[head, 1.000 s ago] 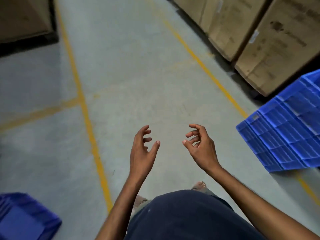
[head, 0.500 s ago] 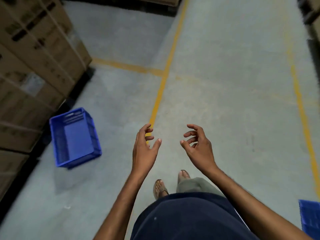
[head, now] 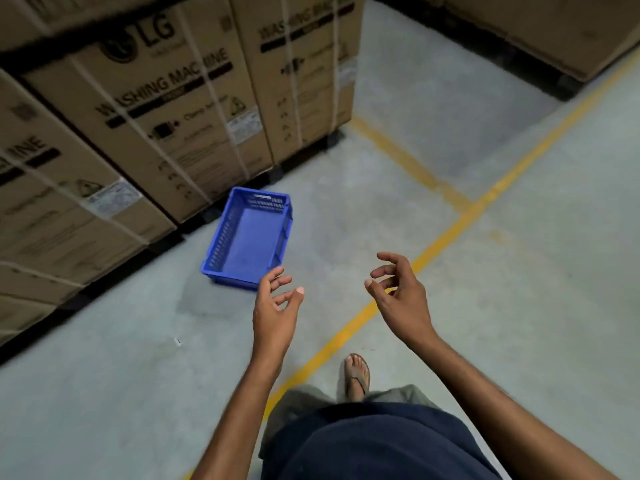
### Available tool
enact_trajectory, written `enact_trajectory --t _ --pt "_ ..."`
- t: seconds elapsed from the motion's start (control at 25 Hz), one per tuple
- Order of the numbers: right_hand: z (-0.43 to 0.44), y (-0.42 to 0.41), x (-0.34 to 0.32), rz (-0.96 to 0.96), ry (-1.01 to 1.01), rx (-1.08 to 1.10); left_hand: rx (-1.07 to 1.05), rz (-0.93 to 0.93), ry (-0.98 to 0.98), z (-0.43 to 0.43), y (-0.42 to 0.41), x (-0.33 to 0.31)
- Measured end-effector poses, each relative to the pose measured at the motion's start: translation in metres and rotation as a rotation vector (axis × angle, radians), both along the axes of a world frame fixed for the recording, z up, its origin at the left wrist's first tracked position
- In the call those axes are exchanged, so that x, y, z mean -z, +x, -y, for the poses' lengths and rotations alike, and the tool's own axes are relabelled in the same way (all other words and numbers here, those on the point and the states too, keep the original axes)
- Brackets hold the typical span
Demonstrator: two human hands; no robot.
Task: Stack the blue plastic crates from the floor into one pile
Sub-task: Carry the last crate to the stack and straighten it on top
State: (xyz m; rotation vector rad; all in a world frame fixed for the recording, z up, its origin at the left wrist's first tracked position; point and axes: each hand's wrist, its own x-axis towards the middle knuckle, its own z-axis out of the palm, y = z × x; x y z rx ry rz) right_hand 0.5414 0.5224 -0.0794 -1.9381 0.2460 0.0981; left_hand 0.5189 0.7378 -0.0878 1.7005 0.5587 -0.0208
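One empty blue plastic crate (head: 250, 239) lies upright on the grey floor, close to the foot of the cardboard boxes. My left hand (head: 276, 306) hovers just in front of the crate's near right corner, fingers loosely curled, holding nothing. My right hand (head: 400, 295) is raised further right over the yellow line, fingers also loosely curled and empty. Neither hand touches the crate. No other crate or pile is in view.
Tall strapped washing-machine boxes (head: 166, 98) on dark pallets line the left and back. More boxes (head: 554, 29) stand at the top right. Yellow floor lines (head: 450, 223) cross the concrete. My sandalled foot (head: 357, 375) steps ahead beside the line.
The view has swung left: the stacked crates on the right have left the frame and the single crate by the boxes now lies just ahead. Both hands stay raised and empty.
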Motion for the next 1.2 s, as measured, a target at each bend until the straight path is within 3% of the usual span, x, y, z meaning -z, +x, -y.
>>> enact_trajectory --t 0.24,0.72,0.92,1.2 --pt "-0.058 0.126 0.011 -0.043 -0.107 -0.25 -0.276 -0.032 -0.078 -0.049 0.056 0.018" --pt "-0.242 0.339 0.117 -0.105 -0.304 -0.645 -0.693 -0.16 -0.176 -0.167 0.178 0.115" --pt "-0.287 0.439 0.208 -0.19 -0.333 -0.696 -0.891 -0.221 -0.176 -0.192 0.219 0.19" --pt "-0.344 0.57 0.39 -0.479 -0.201 -0.665 -1.061 -0.269 -0.183 -0.208 0.272 0.363"
